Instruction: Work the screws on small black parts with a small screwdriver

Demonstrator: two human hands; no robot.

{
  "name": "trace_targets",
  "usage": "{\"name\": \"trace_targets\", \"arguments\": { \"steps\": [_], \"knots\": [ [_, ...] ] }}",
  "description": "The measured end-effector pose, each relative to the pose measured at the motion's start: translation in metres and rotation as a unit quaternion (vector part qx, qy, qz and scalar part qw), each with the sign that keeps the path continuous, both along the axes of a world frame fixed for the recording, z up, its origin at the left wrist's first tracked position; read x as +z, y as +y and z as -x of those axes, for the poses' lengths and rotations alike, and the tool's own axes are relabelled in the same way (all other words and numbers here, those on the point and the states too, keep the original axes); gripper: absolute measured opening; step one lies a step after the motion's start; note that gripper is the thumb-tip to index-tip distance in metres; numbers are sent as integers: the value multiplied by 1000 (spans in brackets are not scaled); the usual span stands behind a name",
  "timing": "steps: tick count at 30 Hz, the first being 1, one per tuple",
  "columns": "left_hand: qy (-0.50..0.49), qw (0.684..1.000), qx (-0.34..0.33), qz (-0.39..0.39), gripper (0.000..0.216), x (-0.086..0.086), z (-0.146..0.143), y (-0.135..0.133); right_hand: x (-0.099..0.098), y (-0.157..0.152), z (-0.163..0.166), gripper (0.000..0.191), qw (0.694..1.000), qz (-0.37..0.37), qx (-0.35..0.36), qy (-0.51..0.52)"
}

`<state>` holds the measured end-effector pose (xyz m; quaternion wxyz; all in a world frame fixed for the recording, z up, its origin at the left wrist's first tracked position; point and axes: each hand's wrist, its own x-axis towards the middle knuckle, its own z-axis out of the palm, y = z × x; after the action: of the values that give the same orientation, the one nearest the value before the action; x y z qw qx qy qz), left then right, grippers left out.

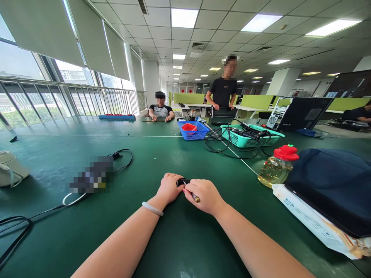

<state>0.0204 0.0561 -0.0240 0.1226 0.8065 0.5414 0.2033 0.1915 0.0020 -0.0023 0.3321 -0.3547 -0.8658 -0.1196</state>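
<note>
Green table (150,143), forearms converging, left grip (169,188) around black device (182,181), right grip (204,195) around slim tool (195,198)

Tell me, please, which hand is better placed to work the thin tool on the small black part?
Probably the right hand: it grips the thin tool, tip at the small black part, which the left hand steadies.

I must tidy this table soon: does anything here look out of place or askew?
Yes. The oil bottle looks tilted beside the white pack, and it is odd among electronics. Black cables spill from the green basket onto the table.
</note>
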Motion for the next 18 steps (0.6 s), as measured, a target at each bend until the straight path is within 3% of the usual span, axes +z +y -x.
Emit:
{"name": "trace_targets", "arguments": {
  "steps": [18],
  "knots": [
    [3,1000,6,9,38,3,-1,-1,-1,1,-1,32,999,-32,6,18]
  ]
}}
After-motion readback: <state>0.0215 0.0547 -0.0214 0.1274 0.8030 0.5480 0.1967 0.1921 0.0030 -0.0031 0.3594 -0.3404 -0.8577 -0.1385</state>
